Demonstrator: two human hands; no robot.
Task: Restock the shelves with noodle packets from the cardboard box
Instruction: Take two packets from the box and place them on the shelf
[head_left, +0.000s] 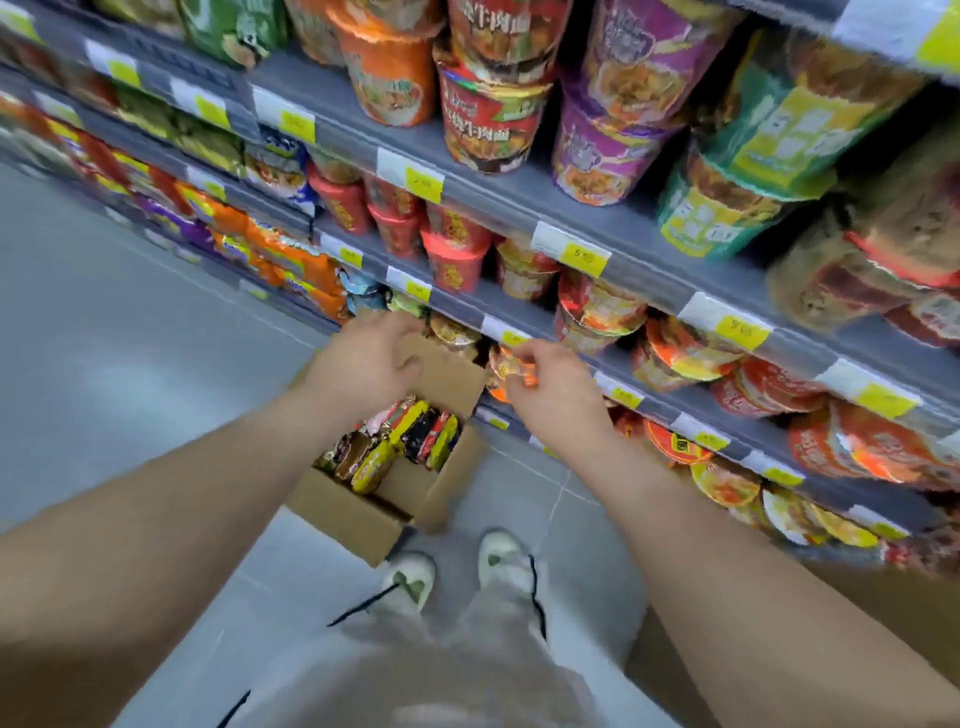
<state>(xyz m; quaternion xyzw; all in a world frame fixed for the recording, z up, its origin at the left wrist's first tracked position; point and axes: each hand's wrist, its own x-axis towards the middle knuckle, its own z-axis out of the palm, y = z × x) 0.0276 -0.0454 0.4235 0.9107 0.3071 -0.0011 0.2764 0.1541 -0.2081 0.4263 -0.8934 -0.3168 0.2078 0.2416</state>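
Observation:
An open cardboard box (363, 514) stands on the floor in front of the shelves, with several noodle packets (405, 441) upright inside it. My left hand (374, 358) hovers above the box's far flap with relaxed, loosely curled fingers and holds nothing. My right hand (550, 384) is out beside it, near a lower shelf edge; its fingers are bent in front of an orange noodle bowl (506, 366). Motion blur hides whether they touch or hold it.
Grey shelves (597, 228) run from upper left to lower right, packed with cup noodles (488, 124) and bowls, with bagged noodles (280, 254) further left. Yellow price tags line the shelf edges. My feet in white shoes (410, 582) stand just behind the box on the grey tiled floor.

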